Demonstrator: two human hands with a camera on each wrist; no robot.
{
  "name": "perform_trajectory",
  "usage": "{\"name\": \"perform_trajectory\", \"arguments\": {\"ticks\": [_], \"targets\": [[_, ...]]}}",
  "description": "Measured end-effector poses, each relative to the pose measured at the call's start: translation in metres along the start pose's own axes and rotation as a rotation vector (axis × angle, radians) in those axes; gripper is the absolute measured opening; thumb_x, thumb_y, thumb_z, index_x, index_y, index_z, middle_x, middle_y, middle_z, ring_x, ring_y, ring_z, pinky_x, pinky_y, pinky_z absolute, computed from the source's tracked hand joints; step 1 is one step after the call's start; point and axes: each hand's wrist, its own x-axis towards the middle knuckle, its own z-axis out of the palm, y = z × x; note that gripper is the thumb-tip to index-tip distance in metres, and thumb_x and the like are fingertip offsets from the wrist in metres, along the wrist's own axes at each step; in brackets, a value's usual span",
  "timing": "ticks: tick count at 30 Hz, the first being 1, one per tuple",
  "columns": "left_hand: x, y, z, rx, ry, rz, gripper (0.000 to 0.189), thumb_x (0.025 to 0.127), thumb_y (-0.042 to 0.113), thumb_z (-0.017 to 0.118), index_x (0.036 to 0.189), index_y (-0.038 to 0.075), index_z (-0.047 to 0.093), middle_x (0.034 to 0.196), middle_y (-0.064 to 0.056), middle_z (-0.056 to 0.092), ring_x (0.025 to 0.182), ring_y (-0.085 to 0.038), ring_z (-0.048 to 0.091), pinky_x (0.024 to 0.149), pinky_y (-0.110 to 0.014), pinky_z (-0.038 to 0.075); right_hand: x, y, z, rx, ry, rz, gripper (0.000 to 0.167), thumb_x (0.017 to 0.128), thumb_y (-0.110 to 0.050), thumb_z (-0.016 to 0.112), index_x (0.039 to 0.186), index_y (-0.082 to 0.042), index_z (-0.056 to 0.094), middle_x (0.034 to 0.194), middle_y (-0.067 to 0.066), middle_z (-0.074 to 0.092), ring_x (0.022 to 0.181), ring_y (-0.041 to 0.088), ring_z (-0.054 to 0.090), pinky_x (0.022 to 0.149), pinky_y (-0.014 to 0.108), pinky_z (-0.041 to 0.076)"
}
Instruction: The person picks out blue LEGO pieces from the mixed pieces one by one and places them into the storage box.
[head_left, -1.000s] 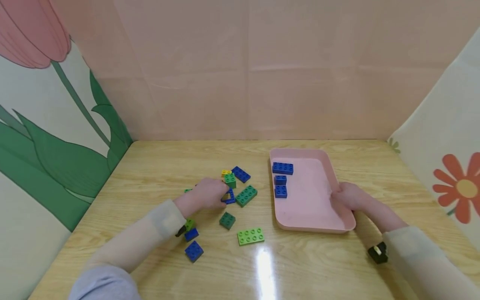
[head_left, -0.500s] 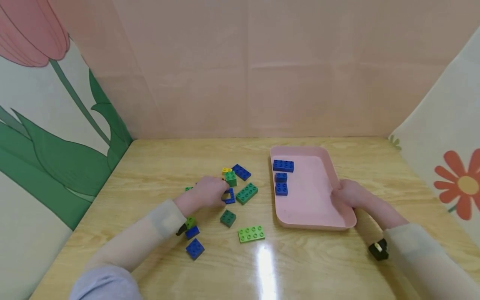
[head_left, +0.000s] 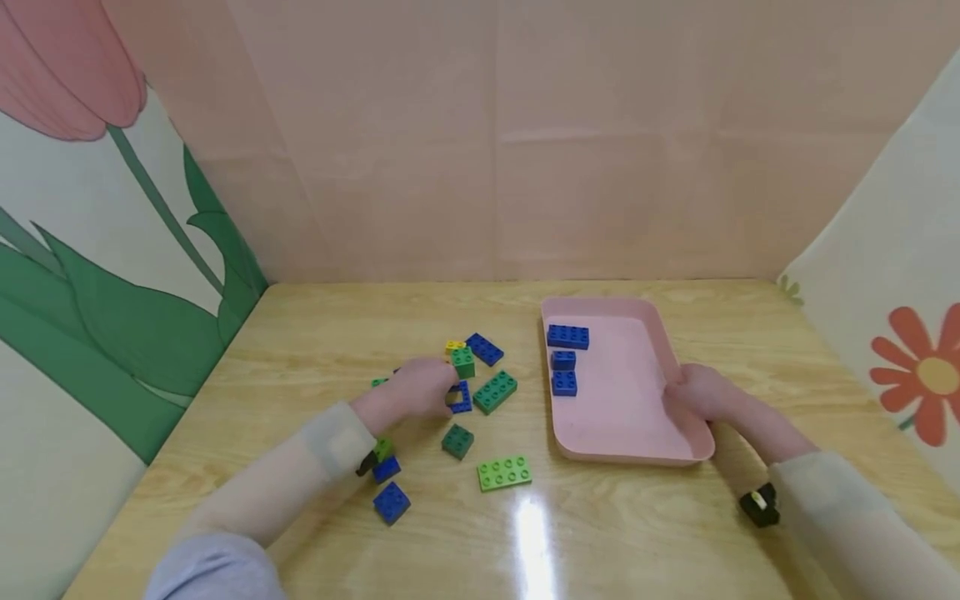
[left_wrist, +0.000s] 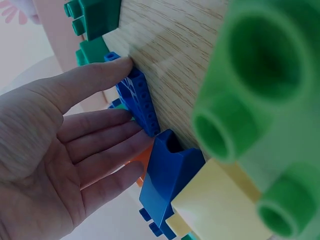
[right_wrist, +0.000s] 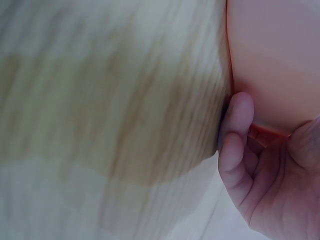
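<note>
My left hand [head_left: 423, 388] is among loose toy building bricks on the table. In the left wrist view its thumb and fingertips pinch a blue lattice building piece [left_wrist: 144, 102], partly covered by the hand in the head view. A green brick [head_left: 463, 362] stands just beyond it. A blue sloped brick [left_wrist: 167, 175] lies beside the fingertips. With curled fingers my right hand [head_left: 703, 392] grips the right rim of a pink tray [head_left: 626, 429]. Along the tray's left side sit a long blue brick [head_left: 567, 336] and two small blue bricks [head_left: 564, 383].
Around the left hand lie a yellow brick [head_left: 454, 346], a flat blue brick [head_left: 484, 349], green bricks [head_left: 496, 392] and a dark green brick [head_left: 457, 441]. Nearer are a lime brick [head_left: 505, 472] and a blue brick [head_left: 392, 503]. A pink backdrop [head_left: 495, 167] closes the table's far edge.
The view shifts slightly down and back up with the head. Both hands, the tray and the bricks keep their places.
</note>
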Motion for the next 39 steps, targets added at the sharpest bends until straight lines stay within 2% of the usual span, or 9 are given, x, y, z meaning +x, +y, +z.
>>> {"name": "perform_trajectory", "arguments": {"ticks": [6, 12, 18, 23, 26, 28, 31, 39], "targets": [[0.000, 0.001, -0.001, 0.015, 0.004, 0.009, 0.023, 0.081, 0.025, 0.081, 0.094, 0.010, 0.071, 0.075, 0.007, 0.058, 0.069, -0.010, 0.054, 0.066, -0.027, 0.047, 0.000, 0.002, 0.000, 0.022, 0.003, -0.002, 0.028, 0.091, -0.015, 0.051, 0.099, 0.012, 0.055, 0.081, 0.014, 0.059, 0.072, 0.025, 0.057, 0.062, 0.034, 0.046], [0.001, 0.001, 0.000, -0.003, 0.009, 0.011, 0.021, 0.081, 0.024, 0.081, 0.092, 0.010, 0.071, 0.074, 0.007, 0.057, 0.068, -0.010, 0.053, 0.065, -0.026, 0.046, 0.000, 0.004, 0.000, -0.009, 0.021, -0.013, 0.025, 0.090, -0.015, 0.052, 0.093, 0.010, 0.057, 0.080, 0.014, 0.059, 0.073, 0.026, 0.057, 0.064, 0.035, 0.047], [0.000, -0.002, 0.003, -0.003, 0.020, 0.031, 0.019, 0.080, 0.027, 0.081, 0.084, 0.012, 0.070, 0.069, 0.007, 0.055, 0.063, -0.010, 0.050, 0.061, -0.027, 0.044, -0.003, 0.002, 0.001, 0.013, -0.010, 0.023, 0.035, 0.092, -0.016, 0.051, 0.105, 0.016, 0.054, 0.086, 0.018, 0.060, 0.077, 0.027, 0.058, 0.066, 0.036, 0.048], [-0.007, -0.006, -0.001, -0.029, 0.055, 0.060, 0.019, 0.080, 0.026, 0.081, 0.082, 0.011, 0.070, 0.067, 0.006, 0.056, 0.060, -0.011, 0.046, 0.058, -0.028, 0.042, -0.004, 0.000, 0.003, 0.042, 0.008, -0.013, 0.024, 0.092, -0.014, 0.052, 0.091, 0.010, 0.056, 0.078, 0.012, 0.058, 0.070, 0.023, 0.056, 0.063, 0.034, 0.047], [-0.012, -0.005, -0.011, -0.047, 0.069, 0.062, 0.024, 0.080, 0.025, 0.081, 0.093, 0.007, 0.073, 0.078, 0.002, 0.064, 0.068, -0.012, 0.054, 0.063, -0.029, 0.046, -0.003, -0.001, 0.003, 0.049, 0.016, -0.019, 0.020, 0.092, -0.013, 0.052, 0.087, 0.006, 0.054, 0.075, 0.010, 0.056, 0.067, 0.021, 0.055, 0.060, 0.034, 0.046], [-0.015, -0.004, -0.018, -0.053, 0.061, 0.059, 0.032, 0.080, 0.026, 0.080, 0.104, 0.006, 0.073, 0.092, -0.001, 0.069, 0.080, -0.014, 0.061, 0.072, -0.031, 0.050, -0.003, -0.002, 0.003, 0.045, 0.011, -0.013, 0.020, 0.092, -0.013, 0.051, 0.088, 0.006, 0.055, 0.076, 0.010, 0.056, 0.067, 0.021, 0.055, 0.060, 0.033, 0.046], [-0.017, -0.001, -0.030, -0.080, 0.056, 0.053, 0.043, 0.080, 0.025, 0.081, 0.116, 0.004, 0.070, 0.110, -0.006, 0.069, 0.096, -0.018, 0.064, 0.084, -0.034, 0.051, -0.003, -0.003, 0.003, 0.043, -0.007, 0.004, 0.021, 0.092, -0.014, 0.050, 0.089, 0.006, 0.054, 0.077, 0.011, 0.055, 0.068, 0.022, 0.055, 0.060, 0.034, 0.046], [-0.005, 0.008, -0.052, -0.066, 0.071, 0.081, 0.050, 0.083, 0.031, 0.078, 0.125, 0.008, 0.065, 0.120, -0.004, 0.066, 0.109, -0.020, 0.061, 0.094, -0.035, 0.047, -0.003, -0.003, 0.003, 0.024, -0.007, 0.003, 0.017, 0.091, -0.013, 0.049, 0.082, 0.001, 0.051, 0.073, 0.009, 0.052, 0.065, 0.021, 0.053, 0.058, 0.033, 0.045]]}}
